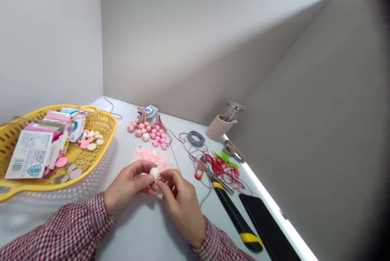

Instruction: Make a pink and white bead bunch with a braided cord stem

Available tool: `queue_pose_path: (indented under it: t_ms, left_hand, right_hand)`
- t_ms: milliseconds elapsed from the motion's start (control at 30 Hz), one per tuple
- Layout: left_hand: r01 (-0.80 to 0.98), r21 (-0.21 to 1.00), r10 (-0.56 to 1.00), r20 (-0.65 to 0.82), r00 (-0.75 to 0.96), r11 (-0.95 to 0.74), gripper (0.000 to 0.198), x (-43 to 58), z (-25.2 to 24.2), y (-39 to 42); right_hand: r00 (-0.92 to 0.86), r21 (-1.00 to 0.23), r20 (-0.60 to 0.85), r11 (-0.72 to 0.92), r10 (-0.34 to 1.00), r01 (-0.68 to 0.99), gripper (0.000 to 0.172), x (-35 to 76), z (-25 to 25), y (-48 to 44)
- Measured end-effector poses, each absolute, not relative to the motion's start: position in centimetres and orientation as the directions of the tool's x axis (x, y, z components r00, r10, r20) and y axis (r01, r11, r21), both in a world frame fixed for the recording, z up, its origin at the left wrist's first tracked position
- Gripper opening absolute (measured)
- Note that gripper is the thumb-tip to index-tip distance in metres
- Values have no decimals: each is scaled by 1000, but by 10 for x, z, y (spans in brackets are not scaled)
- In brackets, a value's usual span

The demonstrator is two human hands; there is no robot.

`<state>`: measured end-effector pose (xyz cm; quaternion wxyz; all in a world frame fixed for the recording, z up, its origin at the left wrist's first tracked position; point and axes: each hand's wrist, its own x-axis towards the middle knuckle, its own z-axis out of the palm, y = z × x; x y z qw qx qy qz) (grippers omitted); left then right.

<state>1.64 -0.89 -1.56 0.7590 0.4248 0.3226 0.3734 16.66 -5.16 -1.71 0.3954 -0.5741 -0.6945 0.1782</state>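
My left hand (128,184) and my right hand (179,206) meet above the white table (137,228), both pinching a small off-white ball (154,173), perhaps a clay bead. A thin metal tool (163,180) seems to lie in my right fingers, partly hidden. Just beyond my fingertips is a pile of pale pink flakes (153,158). Farther back sits a cluster of pink round beads (146,132), with a few paler ones among them.
A yellow plastic basket (106,125) at left holds cartons and flat discs. At right lie red thread (224,169), grey cord (195,139), orange-handled snips (200,167), a yellow-and-black utility knife (234,216) and a black slab (265,228). A sleeved glass jar (225,125) stands behind.
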Motion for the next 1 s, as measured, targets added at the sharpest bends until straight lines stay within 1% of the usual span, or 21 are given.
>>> queue_pose_path:
  t_ms: [167,267,500,567,733,833,900,1000]
  left_hand:
    - [-314,865,841,-199,503,392,40,16,-15,-9]
    - [-296,875,840,-196,507,383,37,16,-16,-9]
    - [-252,911,845,-161,510,326,37,17,-17,-8]
    - [-249,913,845,-159,511,322,37,17,-17,-7]
    - [-270,907,854,-157,496,323,36,16,-17,-9]
    - [-272,902,854,-168,492,334,37,16,-15,-9]
    - [-261,903,850,-178,495,341,38,16,-13,-9]
    - [-239,908,844,-186,504,343,40,17,-11,-9]
  right_hand:
    - [9,-692,379,277,925,667,8,167,-18,-51]
    - [-12,-692,392,304,920,655,15,167,-19,-52]
    - [-76,-675,377,330,923,660,20,167,-17,-51]
    - [-74,-684,369,324,927,653,20,168,-17,-51]
    - [-24,-719,363,296,931,628,7,168,-17,-51]
    - [-16,-724,369,298,929,622,11,168,-18,-51]
    - [-22,-737,356,295,934,608,15,168,-18,-50]
    - [-24,-772,324,279,946,570,17,168,-17,-50]
